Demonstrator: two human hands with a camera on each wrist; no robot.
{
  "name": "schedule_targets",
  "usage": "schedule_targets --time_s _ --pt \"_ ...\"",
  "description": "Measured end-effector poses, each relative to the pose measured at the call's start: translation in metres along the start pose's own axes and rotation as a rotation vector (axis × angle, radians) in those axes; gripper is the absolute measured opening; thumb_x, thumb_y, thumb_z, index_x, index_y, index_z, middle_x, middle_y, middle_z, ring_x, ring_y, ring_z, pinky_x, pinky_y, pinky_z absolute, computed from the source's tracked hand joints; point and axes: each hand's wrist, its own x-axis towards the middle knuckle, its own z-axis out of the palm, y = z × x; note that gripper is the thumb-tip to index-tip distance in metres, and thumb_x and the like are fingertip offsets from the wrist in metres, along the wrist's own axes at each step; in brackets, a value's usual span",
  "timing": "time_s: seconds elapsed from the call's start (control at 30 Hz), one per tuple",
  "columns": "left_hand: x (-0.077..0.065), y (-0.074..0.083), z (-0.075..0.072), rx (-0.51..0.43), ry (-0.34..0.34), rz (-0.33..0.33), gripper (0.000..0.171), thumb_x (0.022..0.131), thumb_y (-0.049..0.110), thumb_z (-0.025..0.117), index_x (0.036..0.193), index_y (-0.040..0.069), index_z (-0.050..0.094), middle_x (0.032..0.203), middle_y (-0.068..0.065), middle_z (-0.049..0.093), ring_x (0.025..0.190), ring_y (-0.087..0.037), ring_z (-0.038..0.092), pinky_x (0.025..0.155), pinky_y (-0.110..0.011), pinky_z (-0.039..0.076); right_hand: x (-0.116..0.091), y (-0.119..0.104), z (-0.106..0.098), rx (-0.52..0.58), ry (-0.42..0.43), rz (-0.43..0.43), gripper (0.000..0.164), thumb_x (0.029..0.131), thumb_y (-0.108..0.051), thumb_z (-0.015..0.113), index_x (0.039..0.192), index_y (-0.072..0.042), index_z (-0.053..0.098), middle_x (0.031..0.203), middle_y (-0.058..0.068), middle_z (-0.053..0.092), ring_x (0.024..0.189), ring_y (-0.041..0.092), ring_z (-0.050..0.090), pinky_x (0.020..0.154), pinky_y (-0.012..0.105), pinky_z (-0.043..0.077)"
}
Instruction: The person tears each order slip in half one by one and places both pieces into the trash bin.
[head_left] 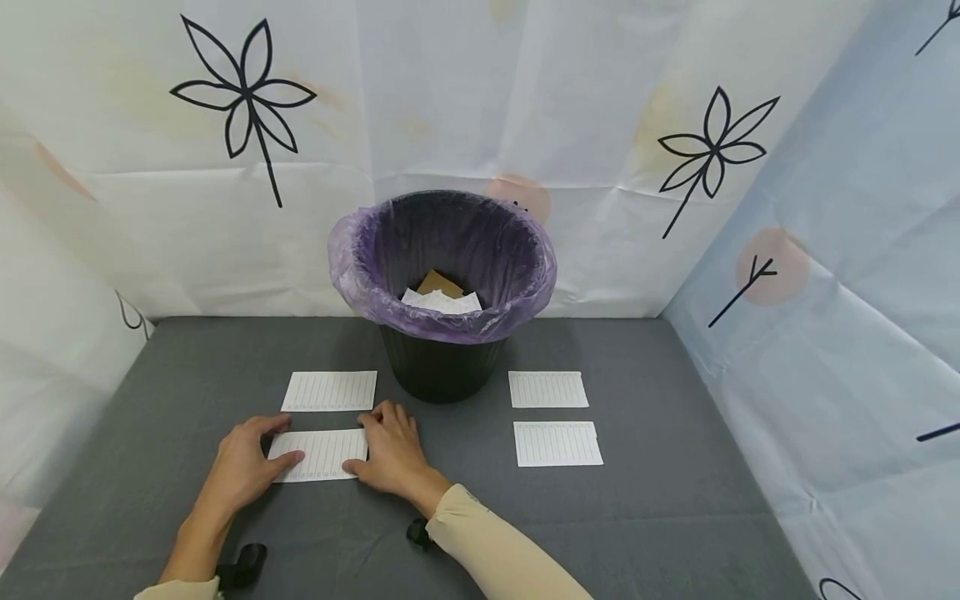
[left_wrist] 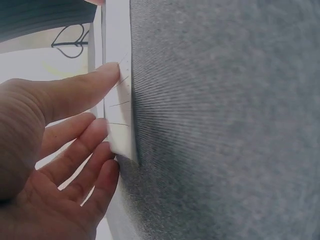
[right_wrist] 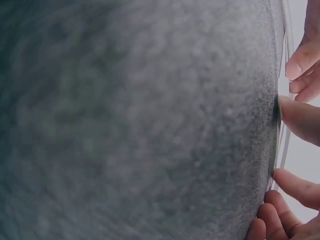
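Observation:
A white ruled paper slip [head_left: 326, 455] lies at the front left, both hands at its short ends. My left hand [head_left: 242, 468] holds its left end, thumb on the face and fingers by the far corner. In the left wrist view the thumb [left_wrist: 95, 82] crosses the slip's lined edge [left_wrist: 119, 107]. My right hand [head_left: 395, 454] holds the right end, thumb at the near corner and curled fingertips at the far one. Just beyond lies a second ruled slip [head_left: 330, 392].
Two more ruled slips, a far one [head_left: 548, 389] and a near one [head_left: 558, 443], lie to the right on the grey tablecloth [head_left: 660, 508]. At the back stands a black bin [head_left: 442, 367] with a purple liner [head_left: 348, 250], holding white paper [head_left: 442, 302] and a brown piece [head_left: 439, 283].

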Motion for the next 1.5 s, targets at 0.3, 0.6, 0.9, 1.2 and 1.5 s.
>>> schedule_targets --time_s 0.3,0.6,0.9,1.2,1.5 --pt "0.003 0.005 -0.001 -0.009 -0.049 -0.014 0.039 0.074 0.006 0.089 0.105 -0.01 0.071 0.097 -0.019 0.063 0.087 -0.035 0.063 0.076 -0.053 0.05 0.001 0.002 -0.001 0.117 0.032 0.01 0.038 0.083 -0.035 0.084 0.111 -0.016 0.067 0.11 -0.004 0.053 0.105 0.013 0.046 0.093 0.034 0.04" --pt "0.002 0.013 0.0 -0.056 -0.103 -0.029 0.016 0.08 0.005 0.084 0.089 0.0 0.073 0.086 -0.007 0.061 0.075 -0.02 0.054 0.062 -0.032 0.044 0.0 0.007 -0.008 0.426 0.043 -0.006 0.007 0.09 -0.006 0.073 0.093 -0.009 0.068 0.076 -0.009 0.056 0.071 0.001 0.047 0.068 0.017 0.039" --pt "0.003 0.018 0.004 -0.102 -0.144 -0.055 0.009 0.087 0.006 0.078 0.09 0.0 0.07 0.078 -0.003 0.062 0.069 -0.016 0.054 0.057 -0.028 0.043 -0.001 0.015 -0.007 0.56 0.05 0.07 0.007 0.088 -0.004 0.075 0.09 -0.006 0.068 0.074 -0.008 0.055 0.068 0.0 0.046 0.063 0.017 0.041" --pt "0.004 0.013 0.006 -0.164 -0.152 -0.045 0.011 0.089 0.008 0.078 0.092 0.0 0.07 0.082 -0.004 0.066 0.073 -0.016 0.059 0.058 -0.028 0.047 0.0 0.015 -0.01 0.609 0.041 0.112 0.013 0.088 -0.005 0.077 0.1 -0.003 0.072 0.075 -0.006 0.061 0.064 0.0 0.05 0.058 0.018 0.043" --pt "0.004 0.015 0.009 -0.247 -0.191 -0.024 0.01 0.089 0.006 0.078 0.091 0.0 0.07 0.082 -0.004 0.066 0.072 -0.017 0.059 0.059 -0.027 0.048 0.0 0.016 -0.01 0.606 0.046 0.132 0.012 0.089 -0.007 0.076 0.101 -0.01 0.076 0.101 0.001 0.073 0.086 0.01 0.062 0.072 0.021 0.048"
